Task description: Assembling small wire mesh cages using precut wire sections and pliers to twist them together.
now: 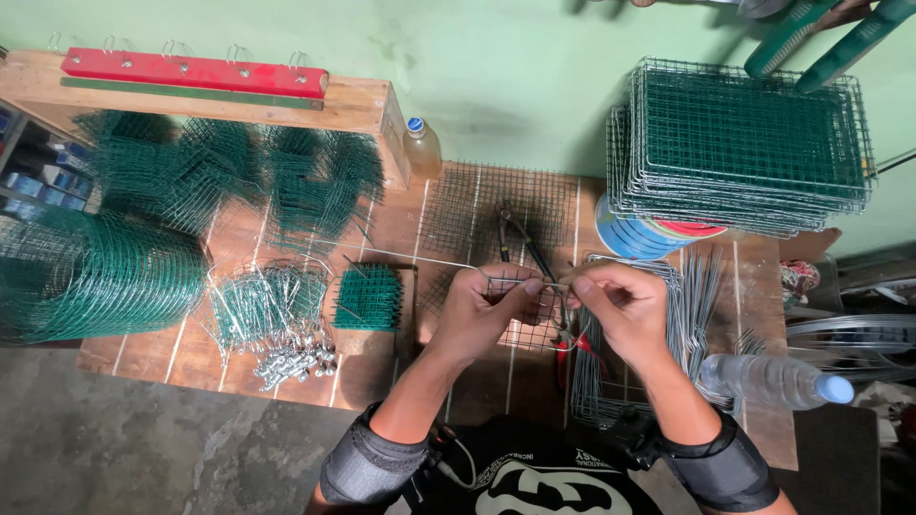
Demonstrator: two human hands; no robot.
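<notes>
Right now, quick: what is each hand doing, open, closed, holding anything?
Left hand: closed, pinching the small wire mesh piece.
Right hand: closed, fingertips pinched on a thin wire at the same mesh piece.

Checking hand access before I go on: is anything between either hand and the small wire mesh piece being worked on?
Nothing visible. The left hand and right hand both already grip the small wire mesh piece, fingertips meeting at its top edge. The pliers lie behind it, clear.

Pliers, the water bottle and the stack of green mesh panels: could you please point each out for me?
Pliers (512, 234): head view, on the handles near the pivot.
Water bottle (763, 379): head view, middle of the clear body.
Stack of mesh panels (744, 133): head view, centre of the top panel.
</notes>
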